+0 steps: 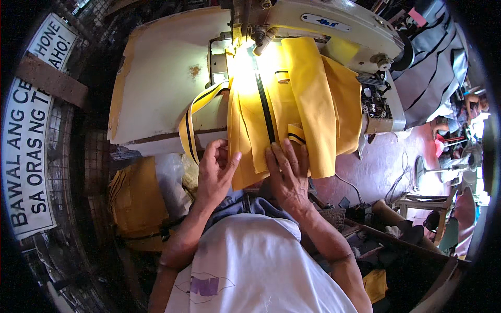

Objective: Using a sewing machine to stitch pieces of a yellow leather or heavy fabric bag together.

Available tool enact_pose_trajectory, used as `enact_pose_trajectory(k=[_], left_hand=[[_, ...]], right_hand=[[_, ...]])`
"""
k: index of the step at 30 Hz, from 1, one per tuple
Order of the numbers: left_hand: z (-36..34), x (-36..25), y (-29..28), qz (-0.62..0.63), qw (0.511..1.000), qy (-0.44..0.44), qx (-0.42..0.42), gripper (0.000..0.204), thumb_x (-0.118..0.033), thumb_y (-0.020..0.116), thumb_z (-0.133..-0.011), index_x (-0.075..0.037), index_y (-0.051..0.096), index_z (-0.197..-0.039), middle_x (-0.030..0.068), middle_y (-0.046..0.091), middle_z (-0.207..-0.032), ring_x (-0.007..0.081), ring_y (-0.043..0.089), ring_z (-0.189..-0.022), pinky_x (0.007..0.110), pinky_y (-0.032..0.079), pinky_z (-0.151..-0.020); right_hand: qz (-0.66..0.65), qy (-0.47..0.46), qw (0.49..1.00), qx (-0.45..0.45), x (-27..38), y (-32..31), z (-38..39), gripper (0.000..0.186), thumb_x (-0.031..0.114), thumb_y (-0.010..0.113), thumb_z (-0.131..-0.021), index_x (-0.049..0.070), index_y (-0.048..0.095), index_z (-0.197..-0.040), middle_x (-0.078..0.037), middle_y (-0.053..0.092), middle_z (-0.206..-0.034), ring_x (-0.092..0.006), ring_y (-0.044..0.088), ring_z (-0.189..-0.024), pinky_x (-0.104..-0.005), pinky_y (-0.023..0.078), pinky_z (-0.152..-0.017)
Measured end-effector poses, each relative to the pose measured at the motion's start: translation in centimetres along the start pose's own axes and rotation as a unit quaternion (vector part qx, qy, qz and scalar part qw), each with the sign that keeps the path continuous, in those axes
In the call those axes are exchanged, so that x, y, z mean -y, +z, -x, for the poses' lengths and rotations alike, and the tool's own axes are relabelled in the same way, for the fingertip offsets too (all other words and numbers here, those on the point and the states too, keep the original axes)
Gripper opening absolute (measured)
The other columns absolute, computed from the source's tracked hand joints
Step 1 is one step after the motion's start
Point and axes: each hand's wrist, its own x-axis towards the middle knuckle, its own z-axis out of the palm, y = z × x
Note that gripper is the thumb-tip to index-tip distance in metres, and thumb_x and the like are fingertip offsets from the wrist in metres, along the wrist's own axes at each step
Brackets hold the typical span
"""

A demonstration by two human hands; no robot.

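A yellow fabric piece (245, 125) with folded panels lies under the bright lamp of a sewing machine (334, 21). Down its middle runs a black zipper-like strip (265, 107), reaching toward the needle area, where glare hides the detail. My right hand (288, 172) rests on the near end of the fabric with its fingers stretched out, close to the strip and a short yellow tab (296, 133). At the fabric's left edge is my left hand (216, 169), loosely curved, thumb and fingers apart, the thumb touching the cloth. A yellow strap (189, 128) with a black stripe loops out beside it.
The pale machine table (162, 88) extends left. Small metal parts fill a tray (376, 104) on the right. Yellow pieces (138, 198) hang below left, near a wire mesh wall with signs (31, 156). Grey material (433, 57) is piled right; a fan (443, 167) stands beyond.
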Motion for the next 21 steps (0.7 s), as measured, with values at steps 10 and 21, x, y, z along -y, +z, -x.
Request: enact_pose_trajectory(k=[10, 21], left_hand=[[3.0, -2.0, 1.7, -0.143, 0.989, 0.038, 0.020, 0.037, -0.010, 0.064, -0.094, 0.000, 0.045, -0.124, 0.0151, 0.064, -0.109, 0.0229, 0.066, -0.092, 0.036, 0.055, -0.079], [3.0, -1.4, 1.6, 0.050, 0.993, -0.085, 0.067, 0.035, -0.012, 0.059, -0.099, 0.001, 0.053, -0.130, 0.0083, 0.064, -0.115, 0.0143, 0.062, -0.101, 0.031, 0.051, -0.091]], right_hand=[[-0.148, 0.011, 0.985, -0.090, -1.8, -1.6, -1.3, 0.059, 0.000, 0.064, -0.074, 0.000, 0.058, -0.132, -0.017, 0.064, -0.126, -0.0358, 0.055, -0.126, -0.0480, 0.040, -0.111], [-0.214, 0.063, 0.972, -0.067, -1.7, -2.7, -1.8, 0.047, -0.004, 0.062, -0.083, 0.001, 0.060, -0.130, -0.018, 0.064, -0.125, -0.0365, 0.058, -0.123, -0.0453, 0.045, -0.107]])
